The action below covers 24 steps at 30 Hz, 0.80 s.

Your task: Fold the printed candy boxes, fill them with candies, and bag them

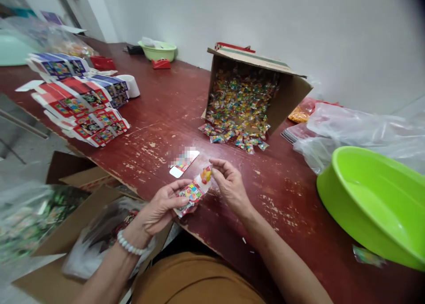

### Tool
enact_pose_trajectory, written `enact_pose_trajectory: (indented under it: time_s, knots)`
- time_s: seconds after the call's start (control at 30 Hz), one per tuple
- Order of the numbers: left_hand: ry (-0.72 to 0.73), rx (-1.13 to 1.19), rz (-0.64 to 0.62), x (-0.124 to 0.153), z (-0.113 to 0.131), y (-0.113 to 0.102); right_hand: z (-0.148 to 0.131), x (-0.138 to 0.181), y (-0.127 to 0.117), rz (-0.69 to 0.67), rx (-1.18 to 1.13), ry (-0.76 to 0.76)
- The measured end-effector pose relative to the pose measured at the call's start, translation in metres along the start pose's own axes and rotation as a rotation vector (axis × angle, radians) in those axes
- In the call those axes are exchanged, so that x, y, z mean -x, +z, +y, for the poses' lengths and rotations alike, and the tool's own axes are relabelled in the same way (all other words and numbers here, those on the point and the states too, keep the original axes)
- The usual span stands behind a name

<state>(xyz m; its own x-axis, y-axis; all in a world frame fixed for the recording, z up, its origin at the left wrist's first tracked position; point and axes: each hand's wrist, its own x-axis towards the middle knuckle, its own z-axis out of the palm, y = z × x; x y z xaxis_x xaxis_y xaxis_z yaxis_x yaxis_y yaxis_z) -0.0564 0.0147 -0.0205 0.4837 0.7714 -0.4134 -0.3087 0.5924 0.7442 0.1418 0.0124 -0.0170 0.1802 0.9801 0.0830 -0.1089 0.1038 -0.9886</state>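
Note:
My left hand (162,206) is closed around a small colourful printed packet (191,195) held over the front edge of the red wooden table (159,113). My right hand (229,184) pinches the packet's upper end, where a small red and yellow candy (206,174) shows. A flat printed card (183,162) lies on the table just beyond my hands. Farther back, a cardboard box (288,91) lies tipped on its side with several small wrapped candies (239,109) spilling out.
A lime green basin (375,202) sits at the right, clear plastic bags (358,131) behind it. Stacks of printed red and blue boxes (79,104) stand at the left. A smaller green bowl (157,51) is by the wall. Open cartons (66,215) sit below the table's left edge.

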Motion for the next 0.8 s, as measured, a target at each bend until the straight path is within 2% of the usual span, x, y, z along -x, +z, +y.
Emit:
enact_pose_trajectory:
  time_s: [0.13,0.23,0.4,0.5,0.6,0.73,0.8]
  knots:
    - [-0.05,-0.006,-0.144,0.006,-0.012,0.007,-0.005,0.012,-0.003,-0.077,0.09,-0.01]
    - [-0.035,-0.059,-0.225,0.01,-0.02,0.011,-0.012,0.018,-0.014,-0.074,0.266,-0.15]
    - [0.053,-0.121,-0.196,0.012,-0.027,0.021,-0.024,0.028,-0.022,-0.035,0.537,-0.387]
    - [0.146,-0.167,-0.223,0.012,-0.028,0.025,-0.029,0.032,-0.02,-0.12,0.568,-0.395]
    - [0.184,-0.23,-0.248,0.013,-0.024,0.029,-0.028,0.032,-0.019,-0.179,0.421,-0.264]
    - [0.211,-0.309,-0.269,0.015,-0.019,0.038,-0.024,0.027,-0.02,-0.181,0.066,0.169]
    - [0.242,-0.345,-0.23,0.016,-0.019,0.044,-0.024,0.025,-0.02,-0.229,-0.046,0.331]
